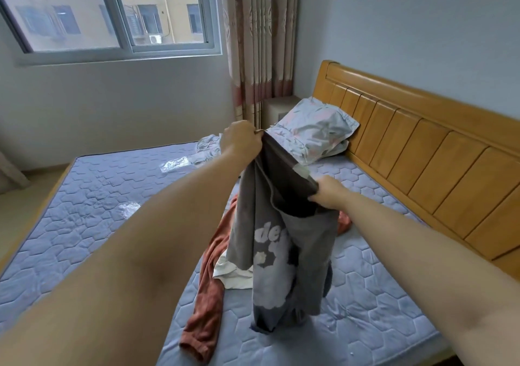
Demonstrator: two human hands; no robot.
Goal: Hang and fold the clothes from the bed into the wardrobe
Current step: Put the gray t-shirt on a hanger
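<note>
A grey garment [284,256] with a pale printed design hangs in the air above the bed [92,196]. My left hand [240,143] grips one end of its dark top hem, held high. My right hand [329,191] grips the other end, lower and to the right. The garment's bottom touches the mattress. Under and behind it lie a rust-orange garment [208,303] stretched toward the bed's near edge and a white garment [230,275] partly covered by both.
A floral pillow [318,132] lies at the wooden headboard [422,146]. Clear plastic wrappers [176,164] and a bunched pale cloth [206,144] lie on the far mattress. A window and curtain [259,42] stand behind; a small cabinet sits in the corner.
</note>
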